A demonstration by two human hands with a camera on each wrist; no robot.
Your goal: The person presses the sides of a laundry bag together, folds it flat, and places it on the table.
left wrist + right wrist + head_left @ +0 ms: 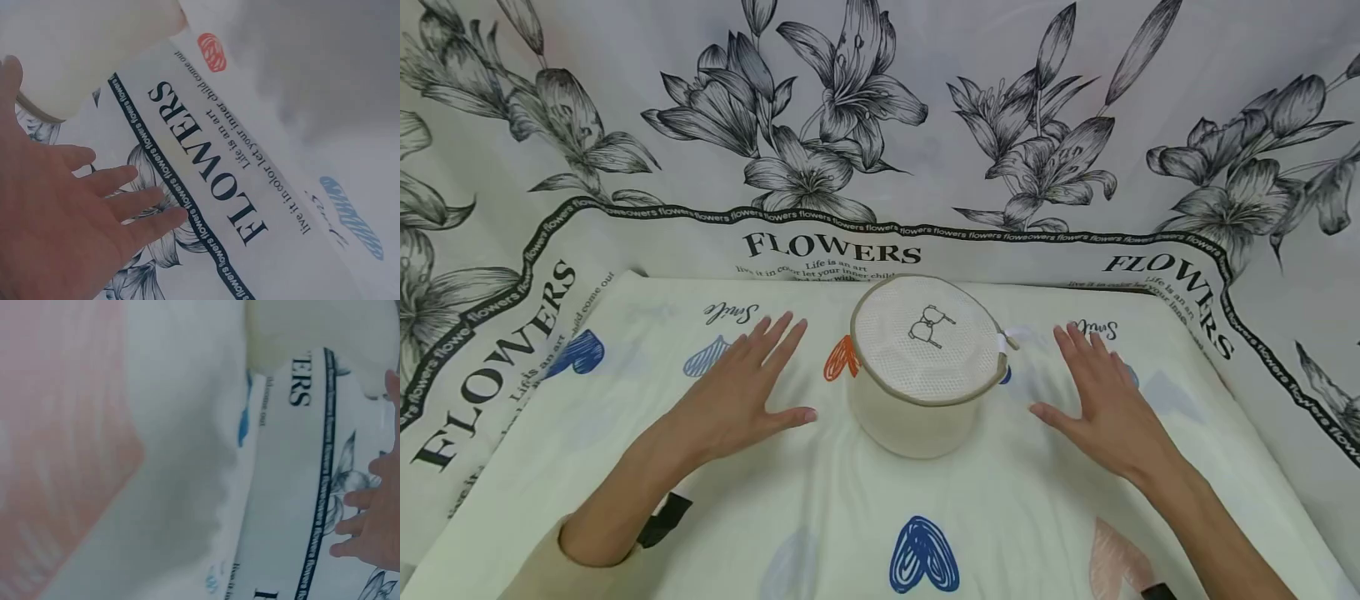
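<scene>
An embroidery hoop [880, 379] with white mesh cloth [887, 333] lies on top of a cream round base [917, 429]. Dark stitched outlines [931, 325] mark the cloth's middle, and a small screw [1011, 342] juts from the hoop's right edge. To the left of the base, my left hand [741, 396] is spread, palm inward, thumb toward the base. My right hand [1101, 408] mirrors it on the right side. Both hands are apart from the hoop and hold nothing. In the left wrist view, the left hand [75, 212] shows straight fingers; the right wrist view catches the right hand [375, 512] at its edge.
A white cloth with printed hearts [925, 554] covers the table under the base. Behind it hangs a flower-printed curtain [940, 167] with lettering, which also runs down both sides. Small dark straps [664, 518] show near the forearms.
</scene>
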